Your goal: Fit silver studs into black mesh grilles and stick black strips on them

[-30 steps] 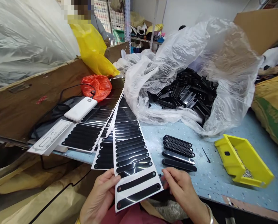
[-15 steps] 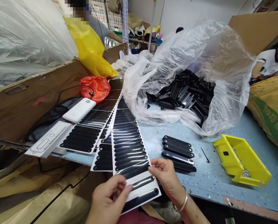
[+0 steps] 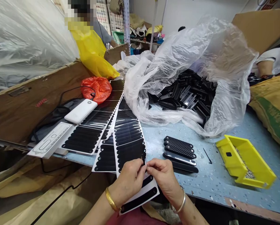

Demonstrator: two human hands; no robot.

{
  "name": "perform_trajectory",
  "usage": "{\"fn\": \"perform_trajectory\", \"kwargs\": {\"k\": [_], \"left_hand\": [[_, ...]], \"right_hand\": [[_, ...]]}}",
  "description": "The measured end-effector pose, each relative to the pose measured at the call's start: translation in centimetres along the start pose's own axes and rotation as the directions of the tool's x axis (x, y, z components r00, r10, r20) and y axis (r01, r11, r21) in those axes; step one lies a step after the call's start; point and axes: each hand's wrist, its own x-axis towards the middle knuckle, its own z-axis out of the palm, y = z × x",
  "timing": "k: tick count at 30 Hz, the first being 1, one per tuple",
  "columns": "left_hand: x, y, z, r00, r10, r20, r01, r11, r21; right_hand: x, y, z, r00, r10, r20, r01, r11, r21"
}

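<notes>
A long white-backed sheet of black strip stickers [image 3: 129, 147] hangs over the table's front edge toward me. My left hand [image 3: 131, 175] lies across it, thumb and forefinger pinched at its right edge. My right hand [image 3: 163, 176] pinches at the same edge, its fingertips almost touching the left ones. Whether one sticker is lifted between them is hidden by the fingers. Below the hands, bare white backing shows around two separate black strips. To the right lie several black textured handle-like pieces [image 3: 179, 147], one glossy piece [image 3: 179, 158] and a smooth dark one.
A clear plastic bag [image 3: 144, 103] spills black parts [image 3: 189, 93]. A yellow bin [image 3: 243, 162] of small metal pieces and a black hex key [image 3: 207, 155] lie right. Leftward are more sticker sheets [image 3: 82, 139], a white power bank [image 3: 81, 111], a white box [image 3: 49, 140] and a red bag [image 3: 96, 89].
My left hand has moved right and up across the sheet to meet my right hand at its edge. The sheet's near end has shifted slightly left.
</notes>
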Motion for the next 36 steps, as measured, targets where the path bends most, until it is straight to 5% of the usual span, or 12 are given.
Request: {"fn": "perform_trajectory", "kwargs": {"k": [10,14,18,22,25,29,32,36], "left_hand": [[0.3,-0.4,0.0,0.997,-0.055,-0.046,0.057,0.997,0.051],[0.8,-0.9,-1.1,0.979,-0.132,-0.155,0.113,0.986,-0.125],[1.0,-2.3,-5.6,0.867,-0.383,-0.319,0.204,0.856,-0.474],[0.4,-3.4,-11.4,0.691,-0.476,-0.544,0.011,0.759,-0.651],[-0.1,-3.2,-13.6,0.642,-0.454,-0.618,-0.106,0.745,-0.658],[0.3,-1.8,-12.9,0.735,-0.427,-0.526,-0.108,0.693,-0.713],[1.2,-0.4,-10.9,0.837,-0.397,-0.378,-0.046,0.636,-0.77],[2.7,1.4,-8.0,0.94,-0.276,-0.202,0.003,0.597,-0.802]], "right_hand": [[-0.1,0.9,0.6,1.0,0.023,-0.011,-0.023,0.997,-0.075],[0.0,1.5,0.7,0.996,0.01,-0.09,-0.023,0.989,-0.148],[0.1,2.3,0.4,0.99,-0.065,-0.129,0.028,0.963,-0.269],[0.0,2.8,0.2,0.987,-0.139,-0.085,0.101,0.932,-0.348],[-0.5,3.0,0.3,0.964,-0.264,-0.004,0.233,0.856,-0.462],[-1.5,2.1,0.0,0.898,-0.436,0.057,0.398,0.751,-0.527],[-1.8,0.4,-1.6,0.88,-0.475,-0.011,0.41,0.771,-0.488],[-1.7,-2.0,-5.0,0.986,-0.105,-0.131,0.084,0.984,-0.155]]}}
